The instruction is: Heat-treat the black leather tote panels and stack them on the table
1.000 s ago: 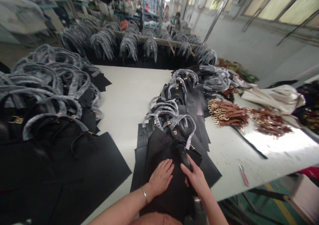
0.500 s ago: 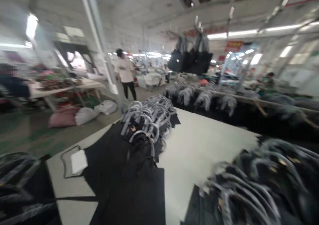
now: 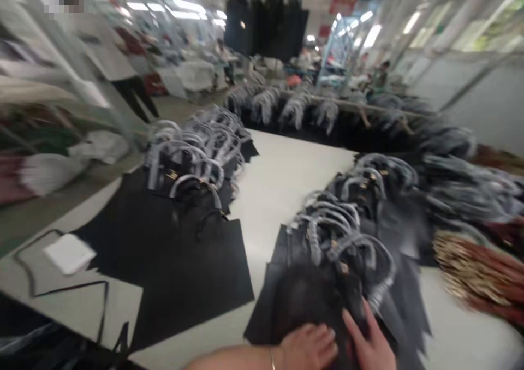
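Note:
A black bag [image 3: 303,288] lies on the near right of the table, in front of a row of similar bags whose looped handles [image 3: 333,217] are wrapped in clear film. My left hand [image 3: 309,345] rests on this bag with its fingers stretched out. Beside it, my right hand [image 3: 372,340] has thumb and fingers around a narrow black part of the bag, below a wrapped handle [image 3: 382,255]. Blur hides the exact grip. Some of the lower bag is covered by my hands.
More black bags [image 3: 192,272] lie on the left of the white table [image 3: 270,179]. A white block [image 3: 70,254] and black cord [image 3: 30,282] are near the left edge. Reddish-brown straps with gold-coloured ends [image 3: 470,272] lie at right. A person [image 3: 114,59] stands beyond the table.
The view has swung right and down, closer to the right-hand bags. Both my hands have come into view at the near bag.

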{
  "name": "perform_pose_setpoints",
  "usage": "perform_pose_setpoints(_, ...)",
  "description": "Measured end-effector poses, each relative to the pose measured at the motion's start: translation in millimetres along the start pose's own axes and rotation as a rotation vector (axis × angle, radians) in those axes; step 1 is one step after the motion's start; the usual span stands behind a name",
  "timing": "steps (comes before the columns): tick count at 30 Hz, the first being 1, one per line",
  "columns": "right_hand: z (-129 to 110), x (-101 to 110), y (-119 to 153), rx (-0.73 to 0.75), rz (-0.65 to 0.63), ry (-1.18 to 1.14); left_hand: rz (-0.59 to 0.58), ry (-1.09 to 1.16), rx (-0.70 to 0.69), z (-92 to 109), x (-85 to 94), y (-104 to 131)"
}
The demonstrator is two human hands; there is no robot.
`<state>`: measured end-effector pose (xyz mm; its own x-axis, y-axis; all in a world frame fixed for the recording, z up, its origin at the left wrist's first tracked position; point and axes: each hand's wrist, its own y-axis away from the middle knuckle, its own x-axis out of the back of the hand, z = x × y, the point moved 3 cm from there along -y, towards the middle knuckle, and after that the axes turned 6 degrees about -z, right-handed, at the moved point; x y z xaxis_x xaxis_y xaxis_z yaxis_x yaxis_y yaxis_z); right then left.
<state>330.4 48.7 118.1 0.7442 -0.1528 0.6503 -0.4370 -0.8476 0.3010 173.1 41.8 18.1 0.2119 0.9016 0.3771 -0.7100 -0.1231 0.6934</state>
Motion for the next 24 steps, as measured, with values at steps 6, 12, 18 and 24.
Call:
perform_pose_setpoints(6,33.9,-0.8,69.0,-0.171,-0.348,-0.245,0.605,-0.415,-0.468,32.0,-45.6,-3.9)
perform_pose_setpoints(12,22.4,-31.3,47.5,-0.095,-0.339,-0.202,0.552,-0.501,-0.563,33.6,-57.3,-22.0)
perform_pose_setpoints(18,9.3,-36.3,40.5,-0.086,-0.327,-0.16,0.539,-0.411,-0.544,36.5,-50.7,-14.1)
perform_pose_setpoints(24,26.9,-26.8,57.7,-0.077,-0.396,-0.113,0.385,-0.299,-0.404,40.7,-52.3,-22.4)
